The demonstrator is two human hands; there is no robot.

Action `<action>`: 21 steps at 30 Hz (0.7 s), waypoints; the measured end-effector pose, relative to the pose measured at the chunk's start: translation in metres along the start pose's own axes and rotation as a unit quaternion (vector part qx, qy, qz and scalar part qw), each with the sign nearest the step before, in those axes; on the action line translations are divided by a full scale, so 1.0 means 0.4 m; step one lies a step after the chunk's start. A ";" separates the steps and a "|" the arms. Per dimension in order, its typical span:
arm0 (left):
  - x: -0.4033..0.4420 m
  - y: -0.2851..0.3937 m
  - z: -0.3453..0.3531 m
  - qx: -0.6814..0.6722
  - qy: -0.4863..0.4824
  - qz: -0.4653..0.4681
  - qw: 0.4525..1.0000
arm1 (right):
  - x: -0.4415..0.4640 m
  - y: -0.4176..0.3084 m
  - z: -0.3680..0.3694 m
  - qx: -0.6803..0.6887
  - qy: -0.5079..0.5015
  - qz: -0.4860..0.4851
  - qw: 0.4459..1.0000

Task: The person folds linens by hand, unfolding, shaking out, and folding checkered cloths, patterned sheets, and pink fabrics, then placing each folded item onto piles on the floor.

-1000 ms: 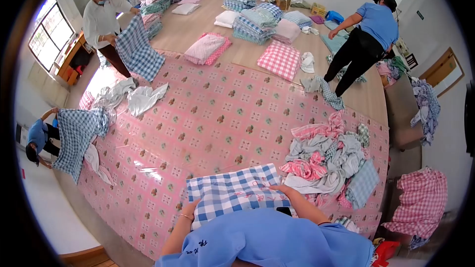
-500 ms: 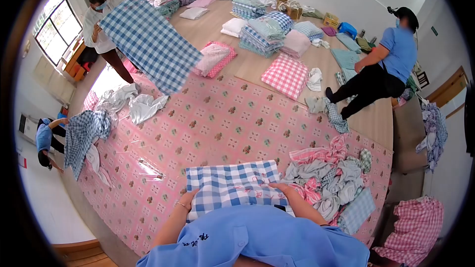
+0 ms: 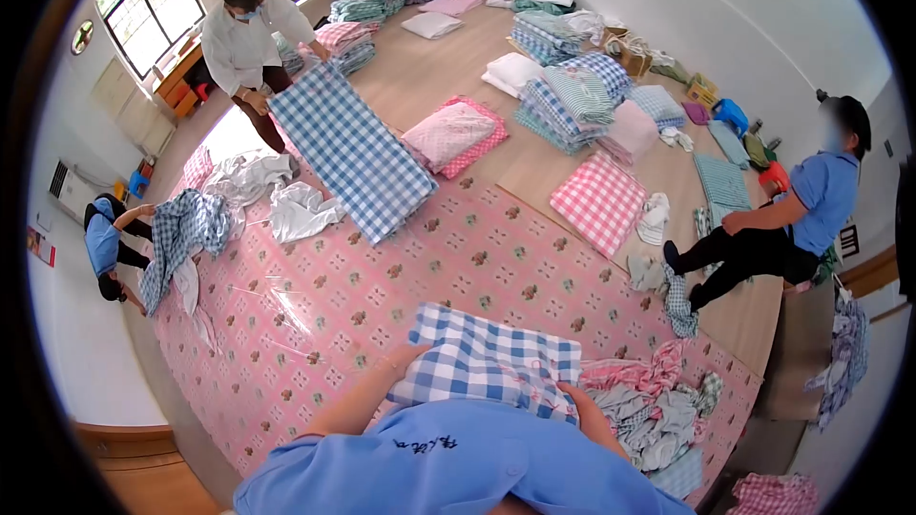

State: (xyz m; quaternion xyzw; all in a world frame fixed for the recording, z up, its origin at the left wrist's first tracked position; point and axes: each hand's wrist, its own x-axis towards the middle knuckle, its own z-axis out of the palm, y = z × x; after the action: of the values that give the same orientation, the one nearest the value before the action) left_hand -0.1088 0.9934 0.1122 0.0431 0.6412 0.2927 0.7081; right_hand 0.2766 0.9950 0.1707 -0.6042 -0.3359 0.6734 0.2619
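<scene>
A folded blue-and-white checked cloth (image 3: 491, 358) lies in front of my body at the bottom middle, flat and slightly tilted. My left hand (image 3: 408, 359) grips its left edge, fingers partly hidden by the fabric. At its right edge, my right hand (image 3: 576, 401) holds the cloth, the fingertips tucked at the side. Faint red marks show on the cloth near my right hand. To the right of it lies a heap of crumpled pink, grey and green cloths (image 3: 658, 415).
Upper left, a person (image 3: 253, 38) holds a large blue checked cloth (image 3: 353, 148). Another person (image 3: 105, 238) bends at the far left over cloth. A third person (image 3: 816, 195) is at the right. Folded stacks (image 3: 563, 110) and a pink checked bundle (image 3: 599, 202) stand beyond the patterned mat (image 3: 315, 305).
The view has turned, so the room appears shifted rightward and tilted. The upper-left person's checked cloth has been spread out and lowered. The right-hand person has turned around and leaned back.
</scene>
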 end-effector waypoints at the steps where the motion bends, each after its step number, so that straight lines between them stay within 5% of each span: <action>1: 0.053 0.025 -0.004 -0.004 0.002 -0.004 1.000 | 0.038 -0.016 -0.011 0.079 0.024 0.094 0.992; 4: 0.190 0.138 0.035 0.045 0.009 -0.023 0.999 | 0.080 -0.087 -0.056 0.163 -0.112 0.011 0.980; 5: 0.198 0.179 0.064 0.038 -0.006 -0.013 0.999 | 0.174 -0.043 -0.107 0.280 -0.101 0.163 0.941; 9: 0.288 0.300 0.170 0.082 0.018 -0.002 0.996 | 0.317 -0.057 -0.194 0.332 -0.083 0.151 0.928; 12: 0.308 0.475 0.296 0.057 0.017 -0.053 0.997 | 0.366 -0.298 -0.220 0.277 -0.049 0.146 0.948; 14: 0.375 0.513 0.349 0.029 -0.009 -0.027 0.999 | 0.399 -0.418 -0.259 -0.012 0.034 -0.103 0.994; 15: 0.386 0.542 0.381 0.034 0.013 -0.002 0.999 | 0.486 -0.397 -0.305 -0.004 0.036 -0.102 0.994; 17: 0.401 0.594 0.445 0.041 0.035 0.021 0.998 | 0.708 -0.318 -0.419 0.171 -0.037 0.178 0.968; 21: 0.444 0.678 0.528 0.044 0.042 0.019 0.998 | 0.802 -0.435 -0.511 0.216 -0.069 0.189 0.955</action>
State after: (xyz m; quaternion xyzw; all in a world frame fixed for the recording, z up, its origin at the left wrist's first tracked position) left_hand -0.0081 1.3669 0.1106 0.0735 0.6819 0.2793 0.6721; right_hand 0.4269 1.3771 0.0908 -0.5380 -0.0794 0.8070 0.2302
